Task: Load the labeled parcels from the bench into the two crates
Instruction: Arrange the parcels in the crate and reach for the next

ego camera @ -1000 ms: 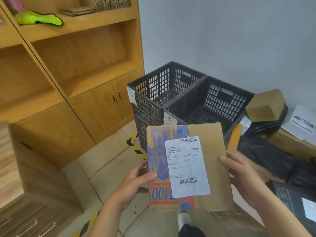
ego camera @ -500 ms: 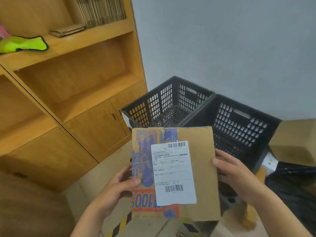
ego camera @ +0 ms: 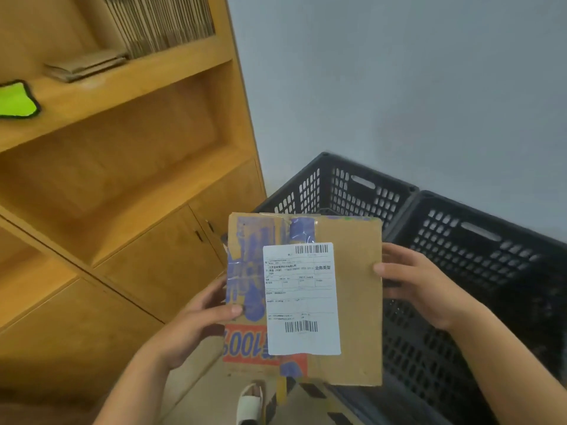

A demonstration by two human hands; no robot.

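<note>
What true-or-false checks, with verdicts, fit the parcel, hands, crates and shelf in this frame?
1. The left hand and right hand grip the cardboard parcel by opposite side edges. True.
2. The white label faces away from the camera. False: the white label faces the camera, barcodes showing.
3. The left crate and right crate stand side by side by the grey wall. True.
4. The cardboard parcel lies inside a crate. False: the hands hold it up in front of the crates.
5. The green item lies in the right crate. False: the green item lies on the wooden shelf.
</note>
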